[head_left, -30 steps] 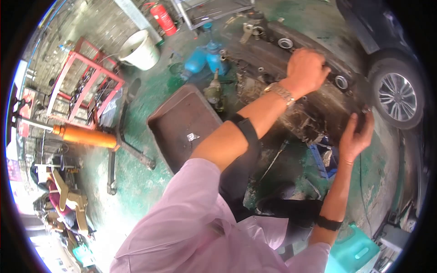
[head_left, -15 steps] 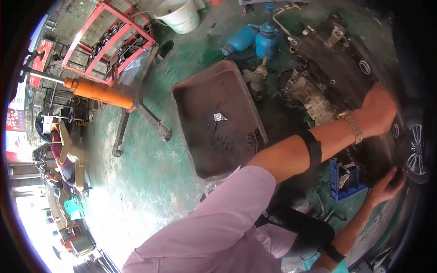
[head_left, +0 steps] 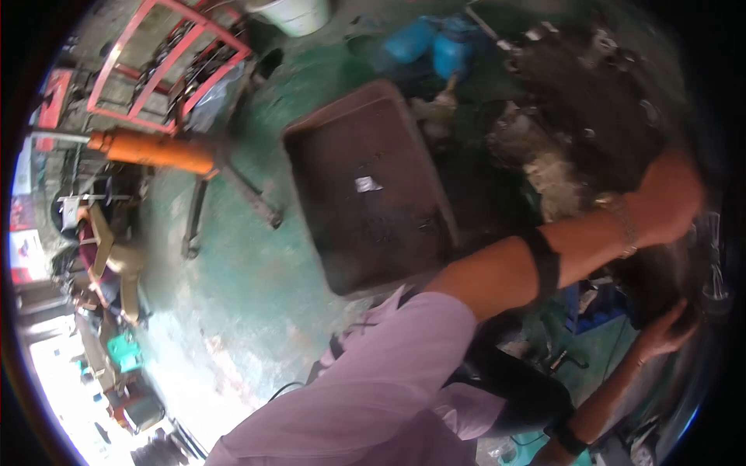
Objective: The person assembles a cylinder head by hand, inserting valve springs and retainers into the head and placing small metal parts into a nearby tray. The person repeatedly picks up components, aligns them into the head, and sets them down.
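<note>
A large, dark, greasy metal assembly [head_left: 598, 109] with a paler cast housing [head_left: 550, 175] lies on the right side, blurred by motion. My left hand [head_left: 674, 194], below a metal bracelet or watch band, reaches over its right end, and its fingers are hidden from sight. Lower down, my right hand [head_left: 667, 332] is beside the assembly's near end. Its fingers curl round something dark at the shadowed rim of the picture, too unclear to name. A black band circles each forearm.
A brown tray [head_left: 311, 225] with a small silvery scrap stands in the middle. Blue containers [head_left: 451, 56] are behind it, and a blue crate [head_left: 597, 320] sits under my left wrist. An orange jack [head_left: 159, 151] and a red rack [head_left: 148, 78] are at left.
The whole view has shifted, so the tray, jack and rack appear farther left and higher. Both my hands appear a little farther right, the right one also slightly lower. The picture is blurrier.
</note>
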The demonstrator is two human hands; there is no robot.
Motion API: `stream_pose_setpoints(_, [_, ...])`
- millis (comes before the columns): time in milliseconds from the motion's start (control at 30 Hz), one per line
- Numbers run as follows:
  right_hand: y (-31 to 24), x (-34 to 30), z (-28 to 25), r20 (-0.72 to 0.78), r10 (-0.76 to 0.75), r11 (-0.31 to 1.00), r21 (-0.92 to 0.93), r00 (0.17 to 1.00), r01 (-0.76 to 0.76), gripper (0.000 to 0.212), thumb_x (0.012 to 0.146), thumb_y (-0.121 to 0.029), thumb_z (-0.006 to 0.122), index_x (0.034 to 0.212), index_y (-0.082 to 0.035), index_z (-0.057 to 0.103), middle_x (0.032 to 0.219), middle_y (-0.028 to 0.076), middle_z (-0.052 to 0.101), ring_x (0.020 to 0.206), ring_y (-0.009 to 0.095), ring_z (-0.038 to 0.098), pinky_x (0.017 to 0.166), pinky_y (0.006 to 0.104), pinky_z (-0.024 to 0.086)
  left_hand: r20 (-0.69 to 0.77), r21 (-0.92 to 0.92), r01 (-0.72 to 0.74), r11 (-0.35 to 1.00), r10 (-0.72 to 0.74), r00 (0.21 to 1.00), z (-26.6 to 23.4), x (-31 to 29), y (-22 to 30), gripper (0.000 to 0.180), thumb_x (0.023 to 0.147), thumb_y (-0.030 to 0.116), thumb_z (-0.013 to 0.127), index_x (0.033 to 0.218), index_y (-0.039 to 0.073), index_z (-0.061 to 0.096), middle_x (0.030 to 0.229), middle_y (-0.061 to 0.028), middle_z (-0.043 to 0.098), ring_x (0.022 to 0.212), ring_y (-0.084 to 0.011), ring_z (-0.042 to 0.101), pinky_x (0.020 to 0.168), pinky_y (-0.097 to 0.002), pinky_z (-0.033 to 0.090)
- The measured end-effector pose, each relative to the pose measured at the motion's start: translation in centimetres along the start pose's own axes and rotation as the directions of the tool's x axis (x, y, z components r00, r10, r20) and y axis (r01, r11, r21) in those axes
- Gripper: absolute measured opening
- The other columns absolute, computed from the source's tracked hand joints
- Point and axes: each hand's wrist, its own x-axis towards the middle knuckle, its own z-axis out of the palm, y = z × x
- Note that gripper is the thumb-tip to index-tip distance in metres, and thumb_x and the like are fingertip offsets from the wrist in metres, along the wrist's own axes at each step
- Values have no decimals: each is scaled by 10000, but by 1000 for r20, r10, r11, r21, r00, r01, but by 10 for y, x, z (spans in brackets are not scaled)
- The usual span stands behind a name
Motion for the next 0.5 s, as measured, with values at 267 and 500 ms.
stream_pose_setpoints(267, [-48,2,-8,107,47,938,337,993,-81,364,967,-81,601,1289,74,533,1287,209,589,1221,368,551,1064,445,411,10,-173,-71,982,74,997,-26,12,-1,135,791,113,698,722,6,653,778,-196,631,777,-398,601,754,-497,482])
stream_pose_setpoints(500, [-59,10,-13,67,-25,960,279,997,6,364,918,-77,632,1244,60,546,1255,215,596,1177,415,559,1024,466,439,115,-140,-12,990,29,993,-35,13,2,114,805,90,722,776,-9,675,822,-196,645,809,-402,602,722,-490,490])
